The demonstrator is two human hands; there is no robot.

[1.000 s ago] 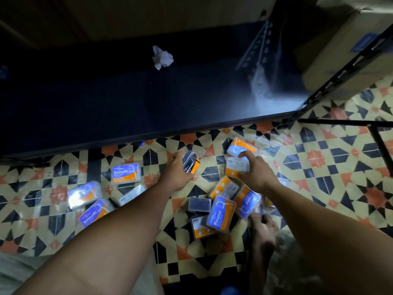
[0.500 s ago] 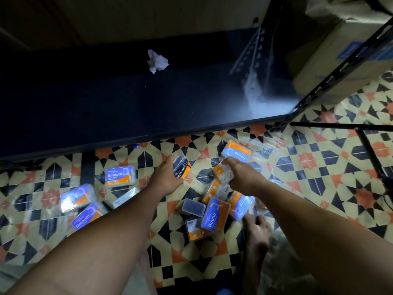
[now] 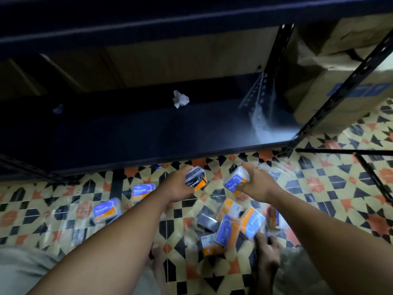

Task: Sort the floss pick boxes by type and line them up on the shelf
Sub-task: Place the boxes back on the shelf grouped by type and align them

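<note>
My left hand grips a black and orange Charcoal floss pick box, held just in front of the dark bottom shelf. My right hand is closed on a blue and orange Round box, lifted off the floor. A heap of several boxes lies on the tiles between my forearms, some face up reading Round. To the left lie Smooth boxes, one more of them nearer me.
A crumpled white paper sits on the shelf board. Black perforated uprights frame the shelf at right, with a large cardboard carton behind. The patterned tile floor spreads right. My bare feet rest below the heap.
My right hand has picked a Round box out of the heap and raised it. Both hands have risen toward the shelf edge, and my head has tilted up, showing more shelf.
</note>
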